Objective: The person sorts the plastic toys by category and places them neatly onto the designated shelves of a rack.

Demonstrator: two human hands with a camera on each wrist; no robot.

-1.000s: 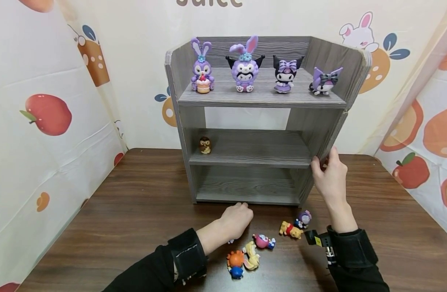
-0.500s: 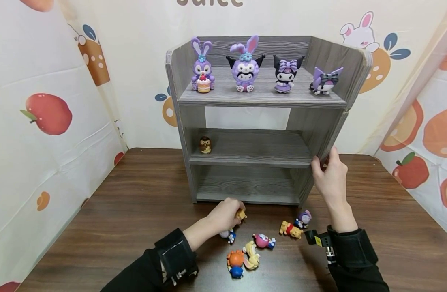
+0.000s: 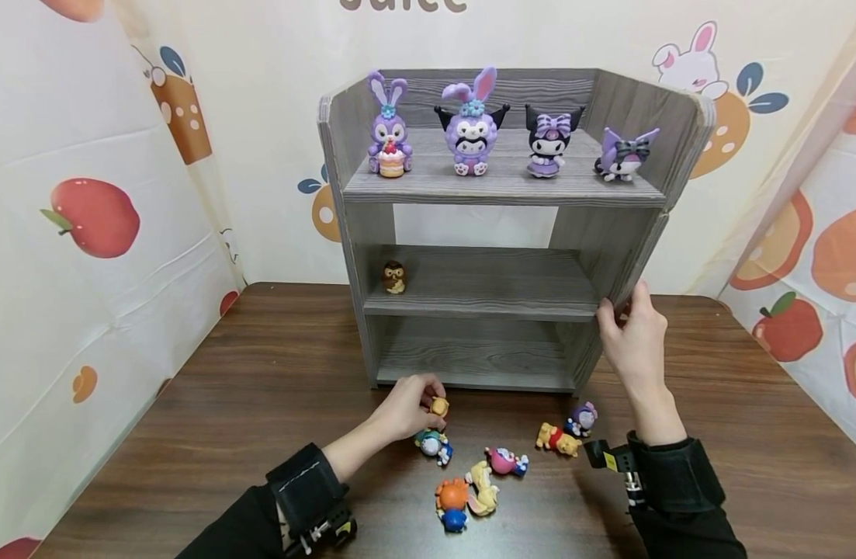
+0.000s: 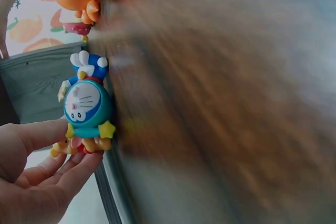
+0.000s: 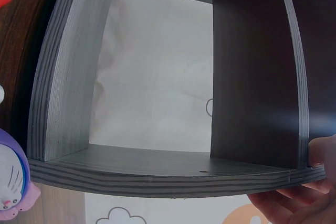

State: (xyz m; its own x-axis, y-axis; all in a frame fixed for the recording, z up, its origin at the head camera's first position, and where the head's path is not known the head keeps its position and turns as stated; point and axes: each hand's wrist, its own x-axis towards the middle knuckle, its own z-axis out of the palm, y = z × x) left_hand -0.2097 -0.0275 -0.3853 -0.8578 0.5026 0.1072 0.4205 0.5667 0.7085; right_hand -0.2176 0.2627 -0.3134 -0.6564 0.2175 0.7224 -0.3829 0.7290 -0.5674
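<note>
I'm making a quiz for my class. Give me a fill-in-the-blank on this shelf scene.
1. The top tier of the shelf holds ____ figures.
2. The owl stands on the ____ tier.
3. The left hand pinches a small ____ figure.
4. The right hand grips the shelf's ____ side.

Missing words: four; middle; yellow; right

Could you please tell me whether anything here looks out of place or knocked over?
Yes: several small figurines lie toppled on the table before the shelf, unlike the four upright on top. The left hand pinches a small yellow figurine; the right hand grips the shelf's side.
</note>
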